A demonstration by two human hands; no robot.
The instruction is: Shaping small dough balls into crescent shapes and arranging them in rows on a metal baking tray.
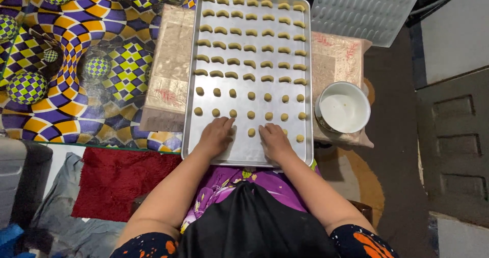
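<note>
Both hands work at the near edge of the baking tray; the left hand lies palm down, fingers together and curled over a dough piece that I cannot see, so whether it pinches it I cannot tell; the right hand lies flat beside it, fingers together, also covering whatever is under it.

As a judgement, the shaping is well past halfway: the upper rows hold finished crescent pieces, while the lower rows, in the middle of the frame, hold small round dough balls not yet bent; the bare strip nearest the person has no pieces.

The tray sits in the centre of the frame on a low cloth-covered stand, its long axis running from bottom to top of the frame; the crescents lie crosswise to that, their long axes left to right, tips drooping toward the bottom.

At right stands a white bowl; a patterned mat fills the upper left.
</note>
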